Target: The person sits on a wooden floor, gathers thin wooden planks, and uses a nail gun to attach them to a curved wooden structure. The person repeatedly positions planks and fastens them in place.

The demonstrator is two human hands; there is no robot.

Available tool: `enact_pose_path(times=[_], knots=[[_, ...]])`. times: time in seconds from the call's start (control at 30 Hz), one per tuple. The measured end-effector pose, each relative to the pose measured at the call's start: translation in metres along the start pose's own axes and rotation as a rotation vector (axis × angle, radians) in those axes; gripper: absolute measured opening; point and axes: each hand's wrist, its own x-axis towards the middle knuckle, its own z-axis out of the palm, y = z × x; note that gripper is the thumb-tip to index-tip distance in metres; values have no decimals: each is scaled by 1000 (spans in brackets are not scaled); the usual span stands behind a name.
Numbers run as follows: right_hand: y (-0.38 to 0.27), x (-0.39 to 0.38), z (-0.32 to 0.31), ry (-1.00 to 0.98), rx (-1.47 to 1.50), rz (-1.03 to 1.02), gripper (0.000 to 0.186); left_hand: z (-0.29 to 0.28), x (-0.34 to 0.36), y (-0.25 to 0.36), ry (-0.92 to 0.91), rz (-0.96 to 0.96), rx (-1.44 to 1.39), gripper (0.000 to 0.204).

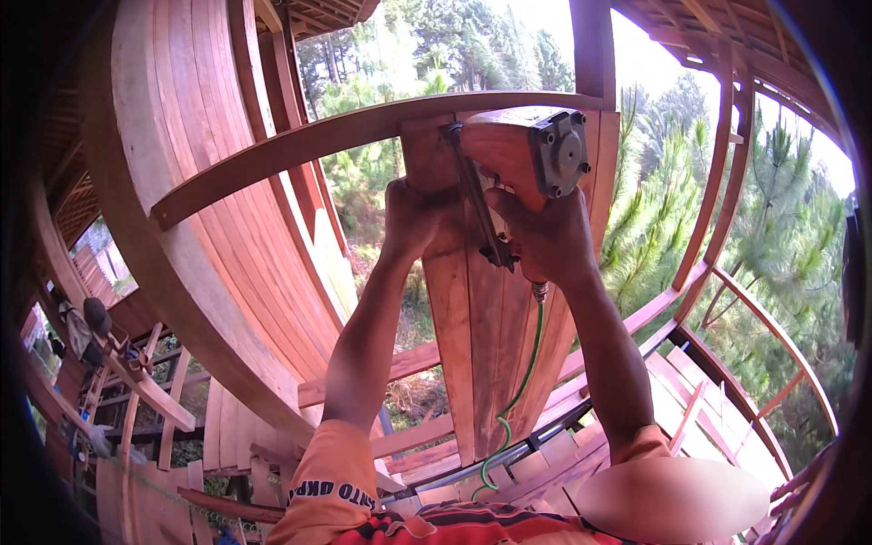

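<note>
My right hand (pixel 545 241) grips a pneumatic nail gun (pixel 527 154) with a reddish body and grey metal end cap, its nose pressed against the top of an upright wooden plank (pixel 450 300). A green air hose (pixel 522 381) hangs from the tool's handle down toward my waist. My left hand (pixel 413 213) holds the upper left edge of that plank, just below a curved horizontal wooden rail (pixel 300 145). Both forearms rise from the lower edge of the picture.
Several reddish vertical planks (pixel 227 200) form a curved wall at left. Open curved timber framing (pixel 718 173) stands at right, with pine trees beyond. Below are wooden slats and beams (pixel 581 445). A person (pixel 91 318) is far down at left.
</note>
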Motion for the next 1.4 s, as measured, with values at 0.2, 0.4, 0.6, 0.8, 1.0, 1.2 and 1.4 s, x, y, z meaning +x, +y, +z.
enact_pose_path(times=[0.2,0.4,0.6,0.8,1.0,1.2,1.4], knots=[[-3,13,-1,54,-15,-130,28,-1,9,-1,-11,30,-5,25],[-11,11,0,-32,-37,2,27,-2,4,5,-28,47,14,23],[0,15,4,23,17,-159,27,-1,5,7,-40,86,22,20],[0,15,3,-4,7,-85,29,-3,3,-3,-25,44,-20,18],[-1,15,2,-1,25,-73,30,2,9,-13,16,58,-114,34],[-3,18,6,-6,51,-130,30,-1,2,-3,66,101,25,49],[-7,13,12,-5,-3,-60,29,-2,3,-3,84,117,92,52]])
